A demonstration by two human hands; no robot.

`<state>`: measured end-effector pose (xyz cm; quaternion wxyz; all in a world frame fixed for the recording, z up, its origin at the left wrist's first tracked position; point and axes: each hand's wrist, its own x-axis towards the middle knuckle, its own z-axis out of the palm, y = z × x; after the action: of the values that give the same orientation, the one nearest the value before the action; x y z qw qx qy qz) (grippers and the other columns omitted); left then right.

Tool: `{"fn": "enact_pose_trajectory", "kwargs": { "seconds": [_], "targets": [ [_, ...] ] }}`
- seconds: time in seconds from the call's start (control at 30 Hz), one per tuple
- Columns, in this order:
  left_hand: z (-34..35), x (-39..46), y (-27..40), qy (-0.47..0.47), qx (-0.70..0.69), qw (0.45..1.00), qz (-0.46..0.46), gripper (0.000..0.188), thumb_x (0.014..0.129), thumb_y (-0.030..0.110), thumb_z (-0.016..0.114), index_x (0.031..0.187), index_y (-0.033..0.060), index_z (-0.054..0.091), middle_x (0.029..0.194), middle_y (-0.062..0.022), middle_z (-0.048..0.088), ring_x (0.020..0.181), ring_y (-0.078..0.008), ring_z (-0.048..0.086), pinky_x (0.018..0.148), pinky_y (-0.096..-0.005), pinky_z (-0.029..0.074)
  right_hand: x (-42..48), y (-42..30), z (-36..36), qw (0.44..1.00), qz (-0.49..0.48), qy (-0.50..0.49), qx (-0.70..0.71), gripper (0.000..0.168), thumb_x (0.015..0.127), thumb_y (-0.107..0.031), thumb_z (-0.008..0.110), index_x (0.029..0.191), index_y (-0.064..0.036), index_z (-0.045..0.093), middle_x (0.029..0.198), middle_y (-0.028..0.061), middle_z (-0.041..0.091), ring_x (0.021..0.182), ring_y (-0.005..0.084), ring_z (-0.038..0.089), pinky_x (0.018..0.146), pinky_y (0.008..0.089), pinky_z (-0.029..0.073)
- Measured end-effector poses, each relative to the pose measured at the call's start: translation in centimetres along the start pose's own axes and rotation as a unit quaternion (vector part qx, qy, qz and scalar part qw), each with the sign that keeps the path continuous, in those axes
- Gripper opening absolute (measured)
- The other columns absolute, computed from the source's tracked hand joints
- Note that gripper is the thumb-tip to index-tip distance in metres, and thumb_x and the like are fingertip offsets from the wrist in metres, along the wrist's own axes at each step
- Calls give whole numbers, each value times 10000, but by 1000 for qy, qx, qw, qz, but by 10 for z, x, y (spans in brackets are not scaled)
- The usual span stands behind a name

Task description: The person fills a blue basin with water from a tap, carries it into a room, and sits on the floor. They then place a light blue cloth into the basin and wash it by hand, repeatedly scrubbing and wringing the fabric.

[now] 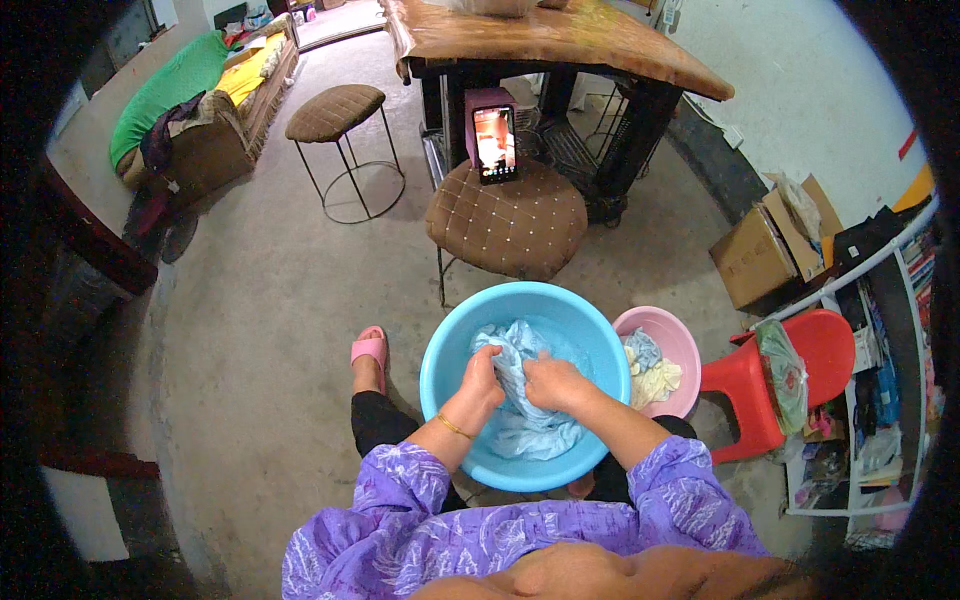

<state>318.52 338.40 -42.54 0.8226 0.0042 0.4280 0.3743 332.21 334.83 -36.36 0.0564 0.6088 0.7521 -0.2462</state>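
Observation:
A light blue plastic basin (437,330) stands on the floor before me, with water in it. Both my hands are over it, gripping one wet, pale blue cloth (517,379). My left hand (482,379), with a gold-coloured bracelet at its wrist, is closed on the cloth's left side. My right hand (553,381) is closed on the cloth close by, its fingers slightly blurred. The lower part of the cloth lies bunched in the basin. To the right, a smaller pink basin (686,352) holds a pale yellow cloth (656,382) and a grey-blue cloth (643,349).
A padded brown stool (510,225) beyond the basin bears a lit phone (495,146) propped upright. Another stool (336,112) stands farther left, near a wooden table (555,34). On the right are a red plastic chair (739,390), a cardboard box (754,259) and a filled shelf rack (851,450).

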Motion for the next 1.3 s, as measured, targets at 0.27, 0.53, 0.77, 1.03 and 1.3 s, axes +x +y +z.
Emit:
{"fn": "enact_pose_trajectory", "kwargs": {
  "seconds": [0.27,0.53,0.77,1.03,1.3],
  "targets": [
    [11,-5,1,21,-12,999,37,289,818,226,492,1033,39,539,1078,-130,568,979,-273,527,898,-392,397,25,8,33,990,-23,104,91,421,808,-150,522,1219,-83,462,1217,298,400,1076,481,441,917,510,393],
    [13,-3,0,12,3,998,57,364,860,275,447,1095,0,490,1117,-145,539,1019,-287,513,928,-428,384,48,29,58,967,-42,135,212,357,700,-109,563,1055,-88,535,1050,206,525,1008,382,498,865,441,415],
    [-18,12,3,-74,-23,997,-5,396,875,337,430,1083,4,480,1057,-153,537,994,-281,518,890,-411,411,11,-30,6,919,-158,182,312,155,662,-100,581,770,-52,480,790,118,550,801,308,541,725,368,438],
    [1,-6,-9,-79,1,995,-53,318,892,329,451,945,38,568,910,-123,611,856,-248,578,771,-406,473,-3,-41,4,928,-190,260,185,178,856,-189,491,757,-41,499,748,183,564,699,380,548,616,456,446],
    [5,2,-16,-27,5,999,26,261,930,237,401,1007,52,568,1003,-77,613,927,-240,580,807,-382,470,36,6,15,966,6,236,104,262,890,-247,435,838,-17,550,807,220,611,733,406,587,645,504,461]
  ]
}}
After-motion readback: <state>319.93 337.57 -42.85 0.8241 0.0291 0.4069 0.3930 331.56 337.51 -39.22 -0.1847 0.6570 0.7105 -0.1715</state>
